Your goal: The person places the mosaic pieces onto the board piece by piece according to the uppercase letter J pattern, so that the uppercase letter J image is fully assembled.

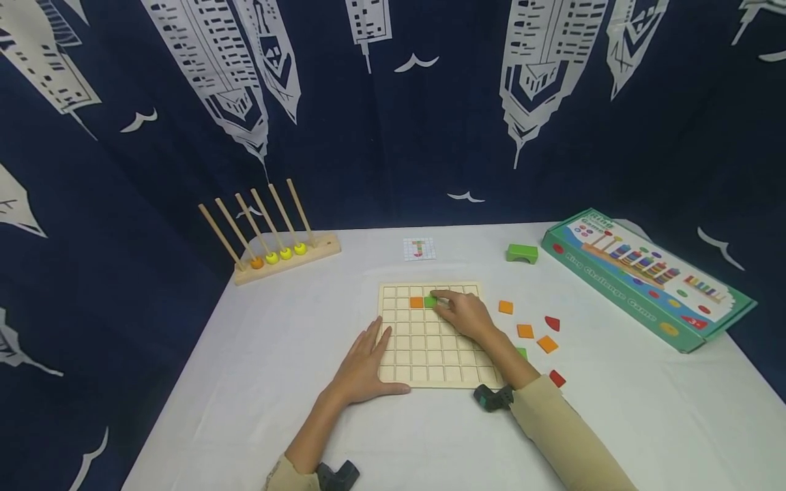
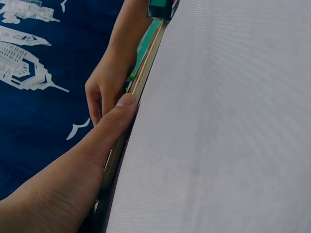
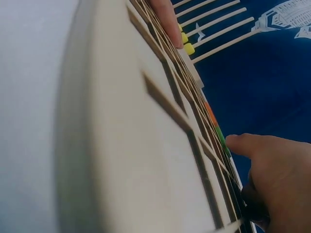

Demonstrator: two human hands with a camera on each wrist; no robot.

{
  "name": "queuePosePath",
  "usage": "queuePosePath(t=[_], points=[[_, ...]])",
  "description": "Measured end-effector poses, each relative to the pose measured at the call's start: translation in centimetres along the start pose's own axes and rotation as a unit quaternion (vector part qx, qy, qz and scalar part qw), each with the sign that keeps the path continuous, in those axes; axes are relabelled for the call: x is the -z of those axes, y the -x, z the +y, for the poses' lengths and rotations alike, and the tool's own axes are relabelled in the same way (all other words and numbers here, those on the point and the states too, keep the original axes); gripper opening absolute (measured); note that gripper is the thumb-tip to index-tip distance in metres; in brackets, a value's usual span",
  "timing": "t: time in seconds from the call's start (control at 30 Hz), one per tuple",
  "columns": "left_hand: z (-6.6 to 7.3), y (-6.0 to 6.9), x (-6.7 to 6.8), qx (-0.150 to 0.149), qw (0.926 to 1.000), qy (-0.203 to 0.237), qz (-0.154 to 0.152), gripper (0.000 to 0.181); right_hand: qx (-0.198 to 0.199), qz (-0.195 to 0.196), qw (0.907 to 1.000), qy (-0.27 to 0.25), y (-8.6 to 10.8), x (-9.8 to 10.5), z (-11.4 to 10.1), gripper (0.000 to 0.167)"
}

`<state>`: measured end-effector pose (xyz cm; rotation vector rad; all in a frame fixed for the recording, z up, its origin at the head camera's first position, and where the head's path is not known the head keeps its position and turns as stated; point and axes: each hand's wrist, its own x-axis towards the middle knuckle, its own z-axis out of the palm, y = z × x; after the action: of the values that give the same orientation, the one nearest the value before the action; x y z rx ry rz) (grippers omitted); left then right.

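Note:
A pale wooden grid board (image 1: 424, 354) lies on the white table. In its upper rows an orange square tile (image 1: 417, 302) sits in a cell, and a green square tile (image 1: 430, 301) lies beside it on the right. My right hand (image 1: 464, 315) pinches the green tile at its right side between index finger and thumb; its other fingers are partly hidden. Along the board's left edge rests my left hand (image 1: 362, 368), fingers extended, the thumb (image 2: 119, 114) lying against the front edge. In the right wrist view, the right thumb (image 3: 240, 143) meets the green tile.
Loose orange tiles (image 1: 525, 331) and red pieces (image 1: 552, 323) lie right of the board. A green tile (image 1: 522, 352) is partly hidden by the right forearm. Behind are a pattern card (image 1: 419, 249), a green arch block (image 1: 522, 254), a peg stand (image 1: 322, 247) with beads, and a game box (image 1: 632, 300).

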<state>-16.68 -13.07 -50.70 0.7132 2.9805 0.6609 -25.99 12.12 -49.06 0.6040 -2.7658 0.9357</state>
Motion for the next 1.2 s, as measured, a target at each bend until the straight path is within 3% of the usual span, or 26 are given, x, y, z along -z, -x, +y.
queuePosePath(t=[0.3,0.47,0.77,1.03,1.2], points=[[-0.4,-0.2,-0.4,0.004,0.9999,-0.012,-0.005,0.122,-0.015,0.022,0.9991,-0.033,2.5,2.0,1.0,0.033],[-0.3,-0.1,-0.3,0.005,1.0000,-0.006,-0.006,0.122,-0.009,0.051,0.9987,0.003,4.0,3.9,2.7,0.034],[-0.4,-0.2,-0.5,-0.002,1.0000,-0.008,0.002,0.123,-0.044,0.102,0.9916,0.066,5.9,6.6,6.3,0.037],[-0.3,-0.2,-0.4,0.002,1.0000,-0.005,0.001,0.123,-0.105,0.064,0.9898,0.073,6.7,7.6,7.5,0.039],[-0.2,-0.2,-0.2,0.002,1.0000,-0.005,0.000,0.123,-0.109,0.048,0.9894,0.083,6.8,7.5,7.7,0.033]])
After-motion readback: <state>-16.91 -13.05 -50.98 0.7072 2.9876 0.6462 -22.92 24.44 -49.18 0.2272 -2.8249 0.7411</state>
